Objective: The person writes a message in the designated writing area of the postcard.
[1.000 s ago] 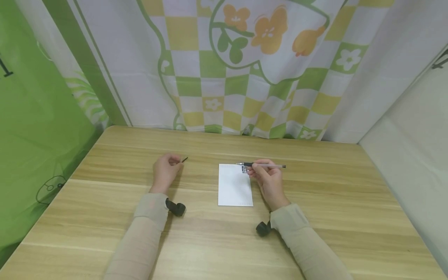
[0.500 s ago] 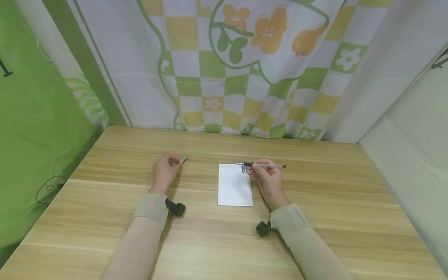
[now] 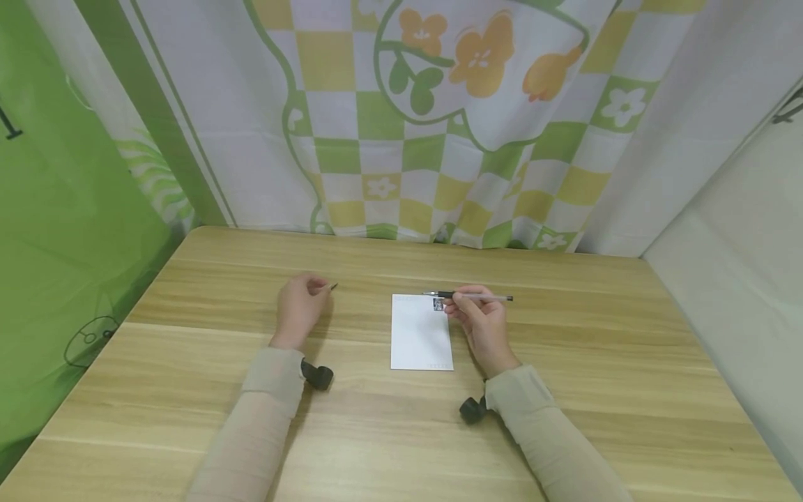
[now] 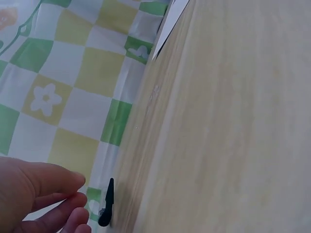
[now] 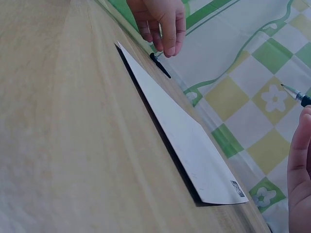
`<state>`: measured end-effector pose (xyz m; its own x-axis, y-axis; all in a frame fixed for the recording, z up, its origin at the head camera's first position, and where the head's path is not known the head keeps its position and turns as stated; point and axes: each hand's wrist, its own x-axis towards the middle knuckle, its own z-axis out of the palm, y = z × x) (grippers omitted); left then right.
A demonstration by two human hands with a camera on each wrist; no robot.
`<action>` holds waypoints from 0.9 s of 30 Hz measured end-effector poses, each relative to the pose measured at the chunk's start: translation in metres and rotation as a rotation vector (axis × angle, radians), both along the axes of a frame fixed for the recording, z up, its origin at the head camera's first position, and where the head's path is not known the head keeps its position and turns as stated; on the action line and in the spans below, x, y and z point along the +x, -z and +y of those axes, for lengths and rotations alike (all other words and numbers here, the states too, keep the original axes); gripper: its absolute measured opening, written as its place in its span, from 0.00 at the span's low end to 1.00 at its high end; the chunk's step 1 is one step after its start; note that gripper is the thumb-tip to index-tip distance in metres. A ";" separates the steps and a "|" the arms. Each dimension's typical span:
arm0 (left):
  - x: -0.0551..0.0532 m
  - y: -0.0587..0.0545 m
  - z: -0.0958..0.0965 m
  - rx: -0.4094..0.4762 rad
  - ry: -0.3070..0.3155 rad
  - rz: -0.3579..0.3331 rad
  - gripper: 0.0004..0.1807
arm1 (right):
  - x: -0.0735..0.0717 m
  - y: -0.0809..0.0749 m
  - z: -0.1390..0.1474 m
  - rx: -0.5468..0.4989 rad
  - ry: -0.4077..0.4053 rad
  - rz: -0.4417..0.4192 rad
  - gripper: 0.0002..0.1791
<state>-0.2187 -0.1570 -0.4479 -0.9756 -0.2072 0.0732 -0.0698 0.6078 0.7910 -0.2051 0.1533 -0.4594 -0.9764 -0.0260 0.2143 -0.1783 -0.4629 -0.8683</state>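
In the head view my right hand [image 3: 483,328] pinches an uncapped gel pen [image 3: 445,295] with a black grip and clear barrel. Its metal tip points left, over the top edge of a white card [image 3: 419,336]. A small dark printed square [image 3: 438,305] marks the card's upper right corner. My left hand [image 3: 301,303] is to the left, over a black pen cap [image 4: 108,206] on the table. In the left wrist view the thumb and fingers are loosely curled, apart from the cap, with nothing between them. The right wrist view shows the pen's bare point [image 5: 291,90].
The wooden table [image 3: 389,439] runs back to a checked, flowered curtain [image 3: 426,160]. Green cloth [image 3: 69,230] hangs at the left and a pale wall [image 3: 746,230] stands at the right. Each wrist wears a black camera, such as the left wrist camera [image 3: 321,378].
My left hand has lifted slightly and shifted right, its fingers now over the pen cap, which has come out of their hold. My right hand and the pen have stayed almost still.
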 end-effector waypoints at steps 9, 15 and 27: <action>0.003 -0.007 0.011 -0.073 0.160 0.022 0.16 | 0.000 -0.001 0.000 0.011 0.004 -0.008 0.04; 0.005 -0.013 0.025 -0.176 0.283 -0.027 0.23 | 0.000 -0.001 0.000 0.005 0.007 -0.008 0.04; 0.014 -0.012 0.045 -0.384 0.491 -0.042 0.32 | 0.000 -0.001 0.000 0.001 0.009 -0.003 0.05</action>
<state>-0.2049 -0.1119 -0.4354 -0.9540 0.2994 0.0129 0.2634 0.8172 0.5127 -0.2055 0.1535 -0.4589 -0.9771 -0.0172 0.2119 -0.1803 -0.4607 -0.8691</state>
